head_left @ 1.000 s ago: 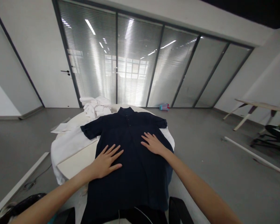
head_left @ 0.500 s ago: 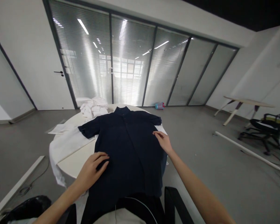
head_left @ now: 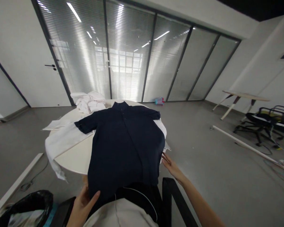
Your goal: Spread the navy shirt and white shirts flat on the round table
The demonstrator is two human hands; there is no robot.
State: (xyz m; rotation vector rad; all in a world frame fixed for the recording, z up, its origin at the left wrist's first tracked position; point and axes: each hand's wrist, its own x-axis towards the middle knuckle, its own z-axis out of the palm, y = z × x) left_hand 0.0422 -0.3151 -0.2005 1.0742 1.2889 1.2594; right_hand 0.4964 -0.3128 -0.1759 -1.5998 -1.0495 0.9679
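A dark navy short-sleeved shirt [head_left: 123,145] lies front up and spread out, collar at the far side, its lower end hanging over the near table edge toward my lap. At its lower left corner is my left hand [head_left: 82,203], the thumb apart over the front of the cloth and the fingers partly hidden behind the side edge. My right hand [head_left: 171,167] is at the shirt's right side edge, fingers stretched out, their tips touching or just beside the cloth. White cloth [head_left: 69,138] lies under the shirt on the round table [head_left: 78,160].
A crumpled white garment [head_left: 88,102] lies at the table's far left. Black chair armrests [head_left: 170,192] flank my lap, and a lined bin [head_left: 41,201] stands at lower left. On the floor are a pink and blue basket [head_left: 159,101] and a white bar [head_left: 246,149].
My left hand has moved down from the shirt's left side to its lower corner. My right hand has slid down along the right edge. The view has shifted slightly.
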